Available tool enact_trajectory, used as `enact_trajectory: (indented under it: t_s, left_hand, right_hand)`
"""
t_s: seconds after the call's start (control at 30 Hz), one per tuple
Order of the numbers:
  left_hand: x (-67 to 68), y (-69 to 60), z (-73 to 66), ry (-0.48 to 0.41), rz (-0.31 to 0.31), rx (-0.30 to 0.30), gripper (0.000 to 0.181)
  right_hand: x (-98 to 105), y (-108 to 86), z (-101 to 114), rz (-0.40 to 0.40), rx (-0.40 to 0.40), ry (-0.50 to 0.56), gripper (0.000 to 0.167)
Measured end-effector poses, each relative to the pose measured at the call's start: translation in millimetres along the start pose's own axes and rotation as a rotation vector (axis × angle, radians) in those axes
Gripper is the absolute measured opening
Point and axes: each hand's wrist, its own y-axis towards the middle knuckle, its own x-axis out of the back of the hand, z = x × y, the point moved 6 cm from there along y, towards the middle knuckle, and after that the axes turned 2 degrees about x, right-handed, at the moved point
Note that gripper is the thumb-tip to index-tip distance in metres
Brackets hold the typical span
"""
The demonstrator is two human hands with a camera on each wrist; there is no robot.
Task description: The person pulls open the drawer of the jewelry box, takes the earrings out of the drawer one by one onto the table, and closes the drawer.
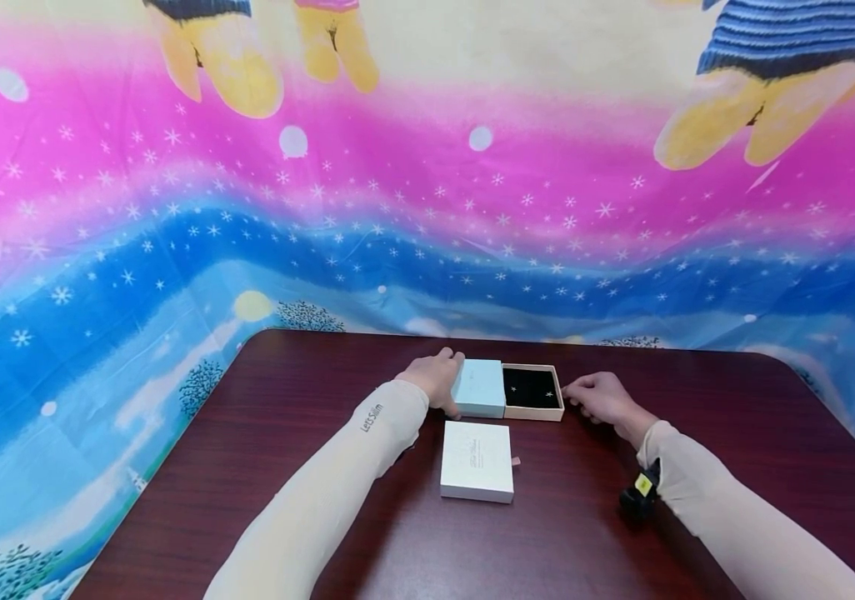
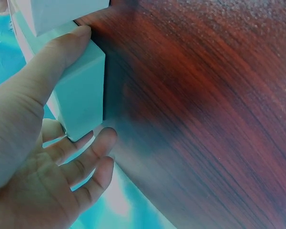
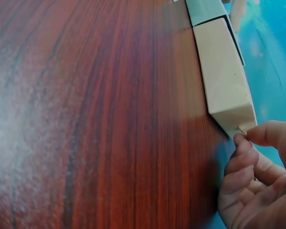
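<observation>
A light blue jewelry box sleeve (image 1: 480, 388) lies near the table's far side. Its cream drawer (image 1: 532, 415) stands pulled out to the right, showing a black insert (image 1: 532, 389) with two small star-shaped pieces, likely earrings. My left hand (image 1: 437, 382) holds the sleeve's left end; in the left wrist view the thumb (image 2: 69, 47) lies along one side and the fingers reach round the other. At the drawer's right end, my right hand (image 1: 602, 398) pinches a thin pull tab (image 3: 242, 133) between thumb and fingertip.
A white lidded box (image 1: 476, 462) with a small pink tab (image 1: 516, 462) sits just in front of the blue sleeve. The dark red wood table (image 1: 307, 375) meets a printed cloth backdrop (image 1: 397, 208) at its far edge.
</observation>
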Motion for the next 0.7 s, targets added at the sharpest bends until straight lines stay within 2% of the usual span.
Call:
enact_trajectory:
  t_s: [0.7]
  left_hand:
    - [-0.5,-0.8,0.2,-0.006,-0.010,-0.005,0.101]
  right_hand:
    - [5.7,-1.1,-2.8,-0.024,-0.017,0.016,0.032]
